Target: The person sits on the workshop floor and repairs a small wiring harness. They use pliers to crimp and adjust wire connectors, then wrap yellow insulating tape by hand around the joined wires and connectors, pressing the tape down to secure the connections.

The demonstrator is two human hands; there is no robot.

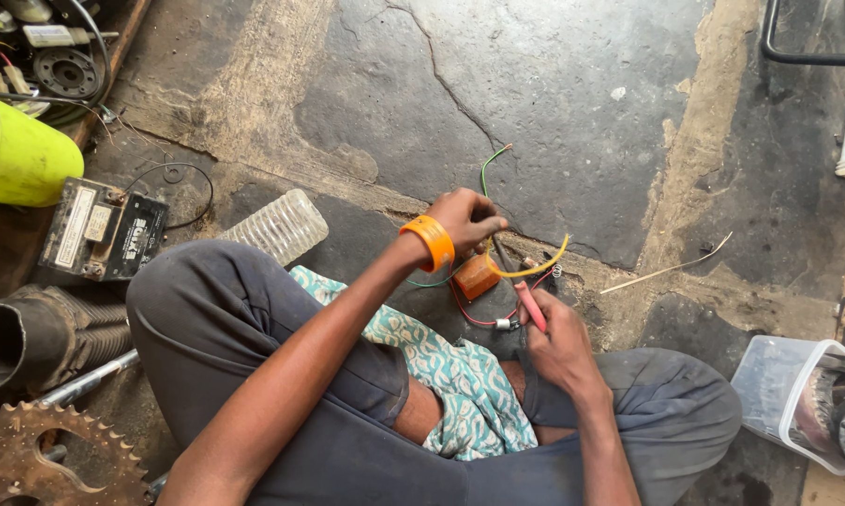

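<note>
I sit cross-legged on a cracked stone floor. My left hand (466,221), with an orange wristband, pinches wires above a small orange block-shaped electrical part (477,275). Green, yellow and red wires (535,269) run from that part over the floor. My right hand (553,337) grips a red-handled tool (529,305), whose tip points at the wires beside the orange part. A patterned teal cloth (450,375) lies across my lap.
A clear ribbed plastic bottle (277,227) lies by my left knee. A black battery (104,230), a yellow-green cylinder (14,150), a dark pipe (29,337) and a rusty sprocket (47,459) sit at left. A clear plastic tub (788,394) with metal parts stands at right.
</note>
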